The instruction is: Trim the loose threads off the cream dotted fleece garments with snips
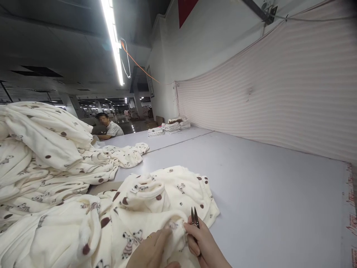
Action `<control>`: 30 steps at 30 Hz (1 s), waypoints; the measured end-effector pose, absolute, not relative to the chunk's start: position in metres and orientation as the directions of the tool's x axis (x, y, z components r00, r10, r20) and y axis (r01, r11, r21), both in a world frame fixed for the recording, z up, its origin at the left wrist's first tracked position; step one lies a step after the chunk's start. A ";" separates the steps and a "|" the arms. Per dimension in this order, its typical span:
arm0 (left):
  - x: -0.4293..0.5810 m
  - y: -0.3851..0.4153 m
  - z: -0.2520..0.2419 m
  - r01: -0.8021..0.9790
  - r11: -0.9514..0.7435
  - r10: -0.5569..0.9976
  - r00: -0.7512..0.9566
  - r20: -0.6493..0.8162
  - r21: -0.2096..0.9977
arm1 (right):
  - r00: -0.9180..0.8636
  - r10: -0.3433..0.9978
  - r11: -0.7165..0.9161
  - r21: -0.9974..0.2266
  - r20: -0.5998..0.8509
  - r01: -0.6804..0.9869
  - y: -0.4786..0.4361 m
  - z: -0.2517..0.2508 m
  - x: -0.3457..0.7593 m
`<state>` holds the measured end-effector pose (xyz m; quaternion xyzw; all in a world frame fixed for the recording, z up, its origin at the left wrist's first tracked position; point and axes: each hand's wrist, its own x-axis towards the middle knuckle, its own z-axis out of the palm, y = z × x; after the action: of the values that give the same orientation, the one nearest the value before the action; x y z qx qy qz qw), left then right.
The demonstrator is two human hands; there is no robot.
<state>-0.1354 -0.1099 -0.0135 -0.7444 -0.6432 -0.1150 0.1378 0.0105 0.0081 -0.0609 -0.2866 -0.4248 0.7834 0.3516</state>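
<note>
Cream fleece fabric (156, 223) with brown spots and zebra prints lies bunched in front of me; it looks like a garment. My left hand (152, 247) rests on it, fingers closed around a fold near the edge. In my right hand (205, 242) is a pair of thread snips (194, 219), held with the two dark blades pointing up and slightly apart. The thumb and finger of that hand also touch the fabric's edge beside my left fingers. Part of the left hand's grip is hidden by the cloth and the bottom of the view.
A tall heap of the same cream fleece (47, 152) fills the left side. Pale grey tabletop (264, 201) stretches right and away, up to a pink striped cloth (251, 85) hung along the wall. Folded stacks (170, 127) sit at the far end. Another person (113, 128) is beyond the heap.
</note>
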 end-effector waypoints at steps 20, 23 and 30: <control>-0.121 -0.089 -0.007 0.659 0.161 0.899 -0.405 0.166 0.735 | -0.554 0.761 0.529 -0.817 0.336 0.231 -0.010 -0.017 0.024; -0.120 -0.094 -0.004 0.737 0.161 0.906 -0.374 0.198 0.657 | -0.548 0.777 0.502 -0.831 0.311 0.239 -0.010 -0.018 0.021; -0.123 -0.123 0.001 0.984 0.022 0.968 -0.066 0.242 0.179 | -0.454 0.833 0.394 -0.915 0.316 0.086 0.004 -0.010 0.025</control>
<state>-0.1233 -0.1228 0.0010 -0.6830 -0.7143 -0.1502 0.0258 0.0247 0.0037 -0.0096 -0.3172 -0.7244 0.4498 0.4151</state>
